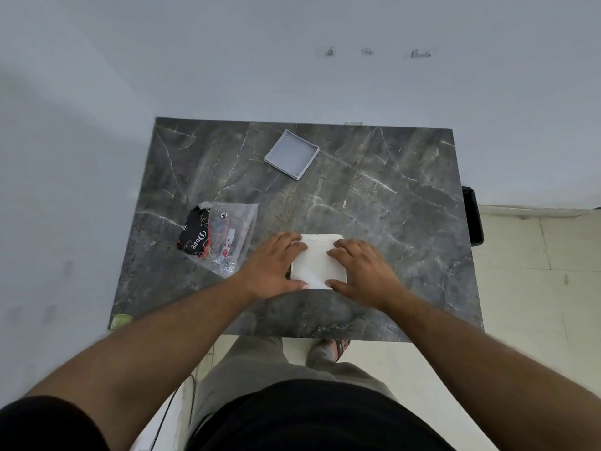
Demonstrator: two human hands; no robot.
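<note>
Right, I'm clamping the white box (317,258) with both hands near the front edge of the table (390,206). My left hand (276,265) is wrapping its left side and my right hand (362,271) its right, thumbs on the near edge, fingers bearing on top. The box is square, matte and round-cornered. I'm judging this as early: nothing's looking packed or closed yet. The crinkly clear plastic bag (240,222) with the soft black pouch (195,237) is lying just left. Farthest out, the shallow, thin-walled grey tray (291,153) is sitting empty, probably the lid, still to fit.
</note>
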